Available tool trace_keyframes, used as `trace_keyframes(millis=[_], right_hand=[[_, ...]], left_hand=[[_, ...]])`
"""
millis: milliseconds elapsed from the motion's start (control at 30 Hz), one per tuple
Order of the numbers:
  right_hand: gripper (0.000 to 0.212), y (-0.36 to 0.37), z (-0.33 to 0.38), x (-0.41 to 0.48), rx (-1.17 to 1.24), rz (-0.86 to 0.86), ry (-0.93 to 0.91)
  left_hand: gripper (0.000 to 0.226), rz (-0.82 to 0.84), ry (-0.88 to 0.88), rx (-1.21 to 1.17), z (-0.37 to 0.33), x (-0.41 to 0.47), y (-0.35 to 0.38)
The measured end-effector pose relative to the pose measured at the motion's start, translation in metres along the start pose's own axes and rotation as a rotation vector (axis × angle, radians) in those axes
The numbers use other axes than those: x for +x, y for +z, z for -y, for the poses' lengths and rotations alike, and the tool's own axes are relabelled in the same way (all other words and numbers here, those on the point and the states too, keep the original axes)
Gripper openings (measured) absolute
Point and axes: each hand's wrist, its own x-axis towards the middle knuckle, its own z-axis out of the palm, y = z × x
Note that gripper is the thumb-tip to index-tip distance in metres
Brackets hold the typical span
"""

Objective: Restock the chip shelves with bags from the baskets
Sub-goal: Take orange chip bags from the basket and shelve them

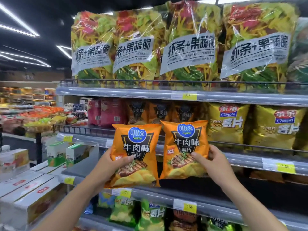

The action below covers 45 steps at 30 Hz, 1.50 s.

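Reaching up and forward, both arms hold orange chip bags upright before the middle shelf point(241, 158); the left hand point(110, 161) grips the left bag point(135, 147) — thumb across its front; the right hand point(210, 158) grips the right bag point(185, 144), just beside it.

Two bare forearms, left hand point(115, 162) and right hand point(210, 160), no sleeves, rings or watch.

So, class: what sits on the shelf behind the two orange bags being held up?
Matching orange bags stand behind the two held bags, beside gold bags; the held pair hides their lower parts.
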Motion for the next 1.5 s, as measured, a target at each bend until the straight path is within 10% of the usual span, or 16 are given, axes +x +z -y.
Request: trace_keyframes(millis=[400,567,1033,1500], right_hand=[[0.031,0.036,0.013,0.033,-0.117,-0.185,0.079],[0.021,0.050,0.036,0.045,-0.155,-0.200,0.090],[0.056,0.069,0.086,0.143,-0.184,-0.229,0.313],[0.048,0.078,0.038,0.179,-0.291,-0.086,0.325]], left_hand=[[0.081,0.118,0.050,-0.047,0.010,0.093,-0.039],[0.114,0.136,0.068,-0.129,0.017,0.122,-0.059],[0.059,0.188,0.058,-0.212,0.033,0.150,-0.085],[0.066,0.184,0.067,-0.190,0.030,0.148,-0.083]])
